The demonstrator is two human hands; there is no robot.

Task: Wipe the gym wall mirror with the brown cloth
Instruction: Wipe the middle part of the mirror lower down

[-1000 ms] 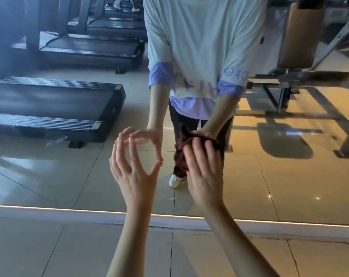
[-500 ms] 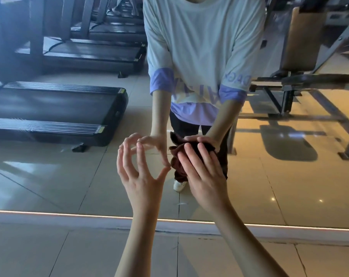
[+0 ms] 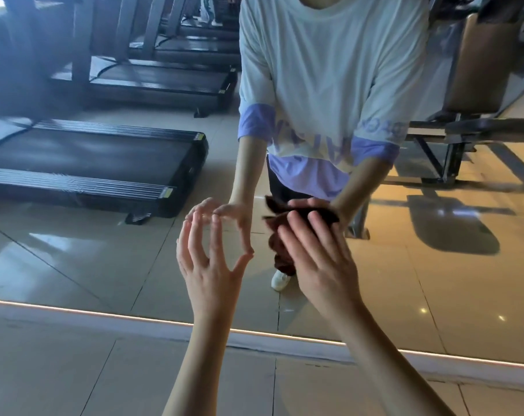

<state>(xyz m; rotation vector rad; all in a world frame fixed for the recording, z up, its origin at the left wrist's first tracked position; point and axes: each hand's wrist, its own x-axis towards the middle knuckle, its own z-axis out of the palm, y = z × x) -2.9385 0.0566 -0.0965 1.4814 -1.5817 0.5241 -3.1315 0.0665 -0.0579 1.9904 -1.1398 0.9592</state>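
The right grip (image 3: 317, 256) lies flat over the brown cloth (image 3: 281, 255) and hides most of it. Only a dark corner above the fingers and a bunched fold at the grip's left side show. The fingertips of the left grip (image 3: 206, 265) are blurred, and whether they touch the mirror (image 3: 104, 250) cannot be told. Both forearms run off the bottom edge. The top edge cuts the reflected person at the neck; the shirt lettering (image 3: 284, 136) is unreadable. The reflected treadmill (image 3: 89, 163) runs off the left edge.

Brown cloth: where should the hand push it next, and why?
Probably slide it sideways to the right. The right hand presses the brown cloth flat on the mirror, the left hand touches the glass just to its left, and bare glass lies to the right.
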